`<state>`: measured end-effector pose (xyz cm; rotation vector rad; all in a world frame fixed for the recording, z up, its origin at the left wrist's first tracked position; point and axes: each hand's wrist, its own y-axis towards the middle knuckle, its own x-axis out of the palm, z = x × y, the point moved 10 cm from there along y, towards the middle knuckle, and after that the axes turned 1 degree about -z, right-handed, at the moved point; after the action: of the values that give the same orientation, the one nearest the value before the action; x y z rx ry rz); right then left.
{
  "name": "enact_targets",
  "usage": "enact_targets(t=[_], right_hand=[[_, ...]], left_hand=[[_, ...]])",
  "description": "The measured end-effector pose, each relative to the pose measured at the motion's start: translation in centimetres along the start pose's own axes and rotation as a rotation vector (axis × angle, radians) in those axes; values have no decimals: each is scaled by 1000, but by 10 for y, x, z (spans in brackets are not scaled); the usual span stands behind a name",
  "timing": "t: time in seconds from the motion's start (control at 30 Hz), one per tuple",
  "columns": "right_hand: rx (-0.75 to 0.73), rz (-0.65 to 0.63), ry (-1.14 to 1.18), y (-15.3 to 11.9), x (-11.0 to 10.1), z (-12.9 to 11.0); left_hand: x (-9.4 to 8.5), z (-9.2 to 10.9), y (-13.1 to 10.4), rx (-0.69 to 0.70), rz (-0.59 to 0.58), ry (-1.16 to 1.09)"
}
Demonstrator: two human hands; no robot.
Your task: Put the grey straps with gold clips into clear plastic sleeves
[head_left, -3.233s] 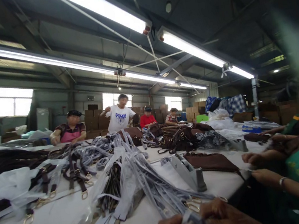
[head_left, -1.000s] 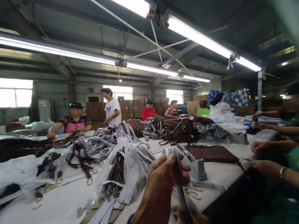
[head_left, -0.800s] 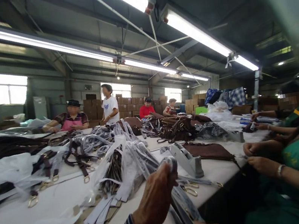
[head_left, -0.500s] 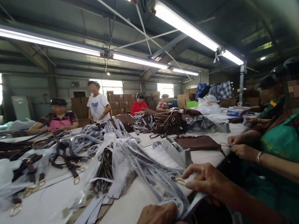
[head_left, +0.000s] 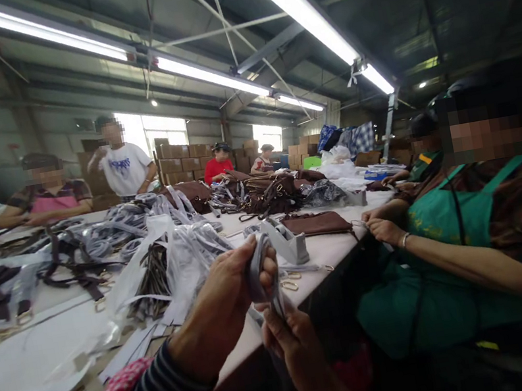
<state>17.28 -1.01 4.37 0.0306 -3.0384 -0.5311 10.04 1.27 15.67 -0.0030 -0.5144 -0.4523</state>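
Observation:
Raised over the table's front edge, my left hand (head_left: pixel 230 294) is closed around a looped bundle of grey strap (head_left: pixel 257 273). Just below it, my right hand (head_left: pixel 298 343) pinches the lower part of the same strap. Gold metal clasps (head_left: pixel 289 285) lie on the white table (head_left: pixel 42 355) just beyond my hands. A grey tape dispenser (head_left: pixel 290 244) stands behind them. To the left, a clear plastic bag holds dark strips (head_left: pixel 150 284), with more wrapped grey straps beside it.
A brown pouch (head_left: pixel 318 222) lies by a co-worker in a green apron (head_left: pixel 449 217) at the right. Brown straps (head_left: pixel 69 264) and loose paper strips (head_left: pixel 127 351) cover the left side. Other people sit or stand around the table's far side.
Both hands have risen from the table edge with the grey strap, now gathered in a loop. The right hand has moved below the left. The view has shifted to the right.

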Motion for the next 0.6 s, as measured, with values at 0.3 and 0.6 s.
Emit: enact_targets(t=[0.3, 0.6], right_hand=[[463, -177, 408, -22, -9, 28], [584, -498, 400, -13, -6, 13]], left_hand=[[-23, 1, 9, 388, 87, 434], [13, 8, -11, 946, -175, 1540]])
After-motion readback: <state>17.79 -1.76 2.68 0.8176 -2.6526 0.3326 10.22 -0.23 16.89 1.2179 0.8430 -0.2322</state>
